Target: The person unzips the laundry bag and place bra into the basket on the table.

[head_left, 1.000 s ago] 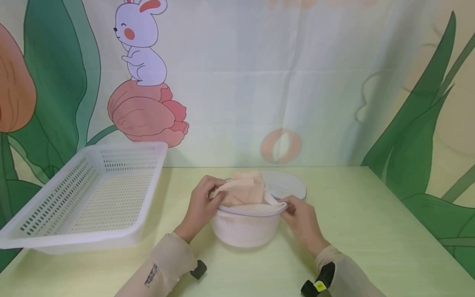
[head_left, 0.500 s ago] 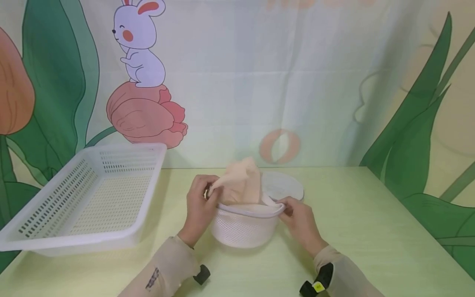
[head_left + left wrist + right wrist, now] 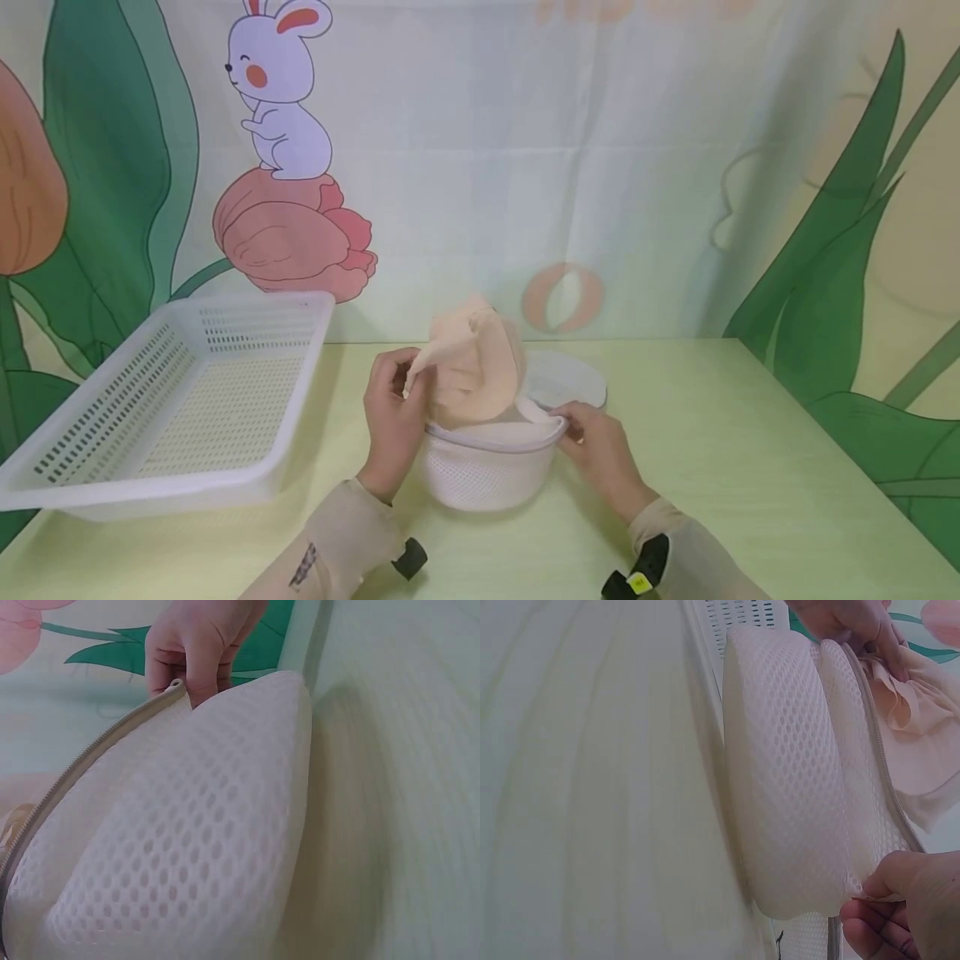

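Observation:
A round white mesh laundry bag (image 3: 483, 479) stands on the table with its zipped top unfastened. Its round lid (image 3: 567, 379) lies folded back behind it. From the bag's mouth rises a thin peach-coloured cloth (image 3: 480, 367), crumpled and partly lifted. My left hand (image 3: 395, 421) pinches a corner of this cloth at the bag's left; the right wrist view shows the pinched folds too. Over on the right, my right hand (image 3: 603, 454) pinches the bag's zippered rim, which the left wrist view confirms. The bag's wall hides whatever lies inside.
A large white plastic basket (image 3: 273, 479) with slotted walls stands on the left of the pale green table (image 3: 750, 500). A printed curtain (image 3: 450, 167) with a rabbit and flowers hangs behind the table's back edge.
My left hand has moved slightly left, and the cloth has been drawn higher out of the bag. The right hand keeps its pinch on the rim; the bag has shifted a little left.

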{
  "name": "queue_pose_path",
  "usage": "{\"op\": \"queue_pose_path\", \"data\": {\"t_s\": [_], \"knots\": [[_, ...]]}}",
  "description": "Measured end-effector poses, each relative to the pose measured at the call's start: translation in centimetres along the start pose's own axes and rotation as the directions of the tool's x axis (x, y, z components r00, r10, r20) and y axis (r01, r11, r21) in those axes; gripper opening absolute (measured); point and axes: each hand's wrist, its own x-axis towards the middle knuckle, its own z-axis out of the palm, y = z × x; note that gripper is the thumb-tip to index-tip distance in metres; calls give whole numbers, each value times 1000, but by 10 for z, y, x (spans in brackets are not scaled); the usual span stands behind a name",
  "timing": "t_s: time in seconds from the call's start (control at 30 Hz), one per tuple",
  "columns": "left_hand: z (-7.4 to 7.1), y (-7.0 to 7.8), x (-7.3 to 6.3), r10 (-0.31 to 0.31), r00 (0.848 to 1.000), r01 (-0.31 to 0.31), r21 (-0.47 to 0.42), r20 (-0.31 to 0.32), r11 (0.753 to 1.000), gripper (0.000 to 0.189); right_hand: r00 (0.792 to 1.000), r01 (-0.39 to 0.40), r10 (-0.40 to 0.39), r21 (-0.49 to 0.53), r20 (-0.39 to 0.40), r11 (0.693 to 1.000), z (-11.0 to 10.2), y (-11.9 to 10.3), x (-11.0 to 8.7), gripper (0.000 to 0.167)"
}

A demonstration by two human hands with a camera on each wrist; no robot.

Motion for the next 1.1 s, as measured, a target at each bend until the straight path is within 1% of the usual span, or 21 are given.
{"op": "queue_pose_path", "data": {"t_s": [0.13,0.27,0.4,0.67,0.9,1.1], "knots": [[0,4,3,0,1000,0,-7,-29,1000,12,1000,-9,9,-2,7,1000,0,0,0,20],[-2,8,5,10,998,-9,13,-58,1000,13,1000,-15,15,-5,11,1000,0,0,0,21],[-4,11,8,21,997,-19,28,-71,999,13,1000,-13,13,-2,14,1000,0,0,0,21],[-8,19,16,49,997,-49,-1,-52,999,12,1000,-18,18,0,11,1000,1,2,0,21],[-12,25,22,80,996,-78,37,-48,996,12,1000,-13,13,1,9,1000,1,2,0,21],[-16,33,25,102,994,-101,38,-27,994,11,1000,-3,3,-2,3,1000,1,3,0,21]]}}
